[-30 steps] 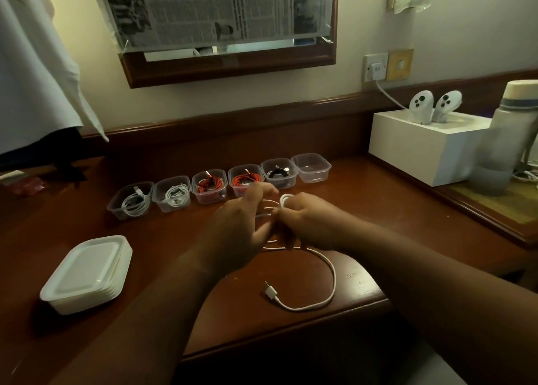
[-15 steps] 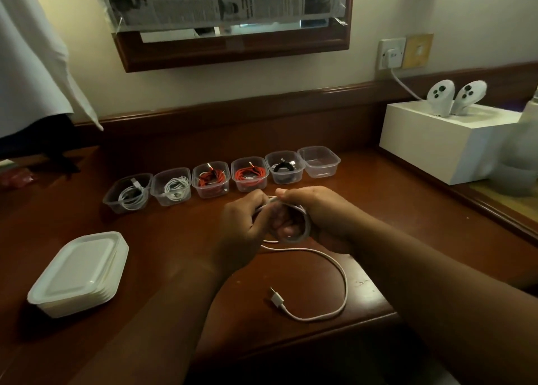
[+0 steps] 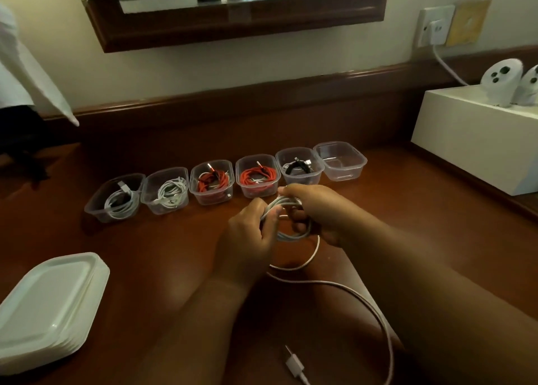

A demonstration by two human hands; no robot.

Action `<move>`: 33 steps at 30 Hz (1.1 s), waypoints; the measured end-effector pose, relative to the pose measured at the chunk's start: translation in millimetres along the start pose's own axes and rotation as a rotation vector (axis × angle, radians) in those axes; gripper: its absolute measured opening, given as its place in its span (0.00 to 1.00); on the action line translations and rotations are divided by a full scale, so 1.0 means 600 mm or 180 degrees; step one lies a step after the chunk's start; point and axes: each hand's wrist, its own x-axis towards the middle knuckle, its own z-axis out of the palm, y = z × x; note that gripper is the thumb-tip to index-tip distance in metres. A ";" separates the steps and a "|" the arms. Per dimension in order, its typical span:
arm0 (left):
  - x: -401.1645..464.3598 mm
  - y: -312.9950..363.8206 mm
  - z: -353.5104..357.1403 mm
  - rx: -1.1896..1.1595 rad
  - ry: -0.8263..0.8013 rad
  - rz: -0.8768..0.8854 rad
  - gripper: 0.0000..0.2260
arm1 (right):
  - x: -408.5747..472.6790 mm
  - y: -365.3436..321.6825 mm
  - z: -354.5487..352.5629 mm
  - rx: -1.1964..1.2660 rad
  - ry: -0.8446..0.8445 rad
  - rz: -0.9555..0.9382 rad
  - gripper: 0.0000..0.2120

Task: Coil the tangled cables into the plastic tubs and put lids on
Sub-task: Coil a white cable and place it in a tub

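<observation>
Both hands meet over the wooden desk (image 3: 163, 262) just above centre, sharing 1 white cable (image 3: 375, 315). The left hand (image 3: 247, 239) has its fingers curled around the left side of the small coil, thumb pressing the strands near the top. The right hand (image 3: 317, 210) grips the coil from the right, fingers hooked through the loops and clenched on them. The loose tail of the cable drops from the coil toward 6 o'clock, sweeps in a wide arc toward 5 o'clock and ends in a white plug (image 3: 294, 365) lying on the desk. At 12 o'clock from the hands stands a row of 6 clear tubs (image 3: 340, 160): 2 hold white cables, 2 hold red ones, 1 holds a black one, and the rightmost holds none. A stack of white lids (image 3: 49, 312) sits at 8 o'clock. No brand or lettering can be read anywhere.
</observation>
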 end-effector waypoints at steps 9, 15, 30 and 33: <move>0.000 -0.020 -0.003 0.0195 -0.0512 0.0086 0.12 | 0.039 0.068 0.006 0.0168 -0.0068 -0.1096 0.14; 0.001 -0.017 -0.009 -0.0047 -0.0675 0.0108 0.13 | 0.046 0.077 0.014 0.0489 -0.0045 -0.1531 0.15; 0.010 -0.020 -0.038 0.0793 0.0211 0.0434 0.09 | 0.047 0.070 -0.005 0.0420 0.0138 -0.1439 0.16; 0.006 -0.016 -0.030 0.0285 0.0493 0.0379 0.10 | 0.037 0.066 0.003 0.0692 0.0178 -0.1536 0.16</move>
